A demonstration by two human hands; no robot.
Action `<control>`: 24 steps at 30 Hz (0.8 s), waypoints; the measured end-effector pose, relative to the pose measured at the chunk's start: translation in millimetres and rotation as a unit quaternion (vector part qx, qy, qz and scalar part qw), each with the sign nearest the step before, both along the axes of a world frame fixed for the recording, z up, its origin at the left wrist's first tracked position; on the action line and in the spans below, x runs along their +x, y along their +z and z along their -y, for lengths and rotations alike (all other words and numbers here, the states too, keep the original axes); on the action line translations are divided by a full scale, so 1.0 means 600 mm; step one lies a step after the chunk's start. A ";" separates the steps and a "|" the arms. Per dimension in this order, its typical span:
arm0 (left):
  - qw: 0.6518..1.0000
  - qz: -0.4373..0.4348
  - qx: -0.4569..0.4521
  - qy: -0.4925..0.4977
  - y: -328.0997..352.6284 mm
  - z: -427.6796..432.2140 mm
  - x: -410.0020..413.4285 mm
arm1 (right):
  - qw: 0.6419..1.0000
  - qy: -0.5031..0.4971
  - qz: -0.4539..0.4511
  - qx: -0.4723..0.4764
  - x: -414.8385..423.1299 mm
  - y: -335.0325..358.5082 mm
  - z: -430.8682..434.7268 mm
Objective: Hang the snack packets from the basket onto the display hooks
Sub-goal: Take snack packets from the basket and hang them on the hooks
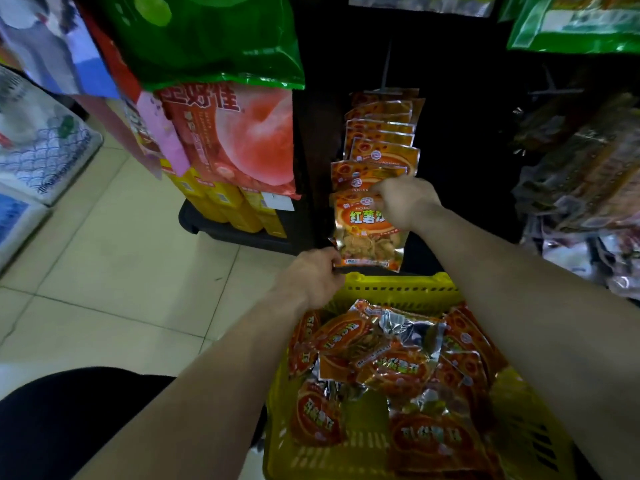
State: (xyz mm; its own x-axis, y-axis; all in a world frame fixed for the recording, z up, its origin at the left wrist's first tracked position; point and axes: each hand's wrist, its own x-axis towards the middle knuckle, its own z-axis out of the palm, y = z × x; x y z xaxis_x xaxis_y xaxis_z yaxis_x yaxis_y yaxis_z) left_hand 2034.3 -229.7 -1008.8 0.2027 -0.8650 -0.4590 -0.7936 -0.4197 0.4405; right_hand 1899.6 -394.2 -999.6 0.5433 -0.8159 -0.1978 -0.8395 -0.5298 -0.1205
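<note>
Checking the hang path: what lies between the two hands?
Head view: the lower part of the orange snack packet pinched by the right hand, just above the left hand gripping the basket handle.

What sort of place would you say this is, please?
Probably a small shop aisle: orange snack packets hang in a row, larger bags hang beside them, and a yellow basket holds more packets.

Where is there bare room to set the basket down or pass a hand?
Bare tile floor left of the basket, up to the black rack base. A dark gap runs right of the hung packets. Loose packets crowd the basket inside.
</note>
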 end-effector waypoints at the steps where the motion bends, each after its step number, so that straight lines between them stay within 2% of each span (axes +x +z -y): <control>1: 1.000 0.002 -0.001 0.005 -0.014 0.018 -0.008 | 1.000 0.002 0.007 0.001 0.001 -0.008 0.007; 8: 0.998 -0.041 0.043 -0.001 -0.095 0.089 -0.051 | 0.999 0.038 0.026 0.028 -0.010 -0.042 0.018; 16: 0.999 0.003 0.006 0.033 -0.125 0.108 -0.041 | 0.997 0.052 0.046 -0.021 0.000 -0.047 0.029; 24: 1.000 -0.003 0.007 0.021 -0.131 0.098 -0.051 | 0.996 0.051 0.057 -0.040 0.004 -0.056 0.017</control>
